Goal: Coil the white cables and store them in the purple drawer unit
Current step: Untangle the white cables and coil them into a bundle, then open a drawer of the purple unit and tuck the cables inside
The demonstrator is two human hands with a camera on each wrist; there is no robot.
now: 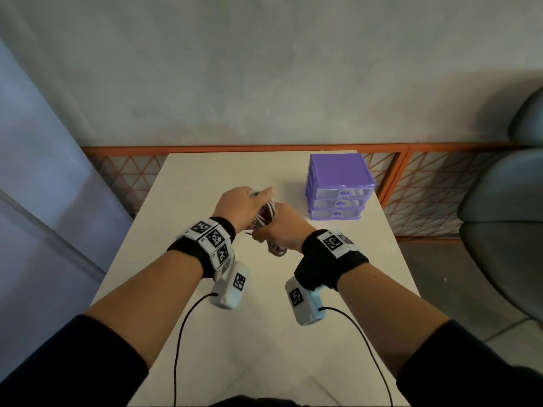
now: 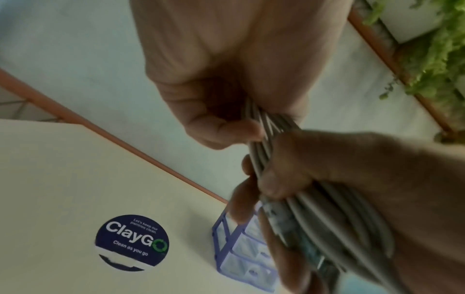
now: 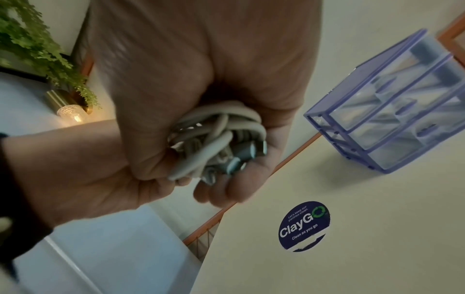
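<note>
Above the middle of the white table (image 1: 264, 333) both hands hold one bundle of coiled white cables (image 1: 268, 212). My left hand (image 1: 244, 204) grips the upper end of the loops (image 2: 266, 127). My right hand (image 1: 279, 227) is curled round the lower part, where looped strands and metal plugs (image 3: 219, 139) show in its palm. A loop hangs out below the right hand. The purple drawer unit (image 1: 338, 171) stands at the table's far right, right of the hands, with its three clear drawers (image 3: 392, 111) closed.
A round dark "ClayGo" sticker (image 3: 304, 226) is stuck on the table under the hands. An orange mesh fence (image 1: 426, 195) runs behind the table, against a grey wall. A grey chair (image 1: 505, 230) stands off the table's right side.
</note>
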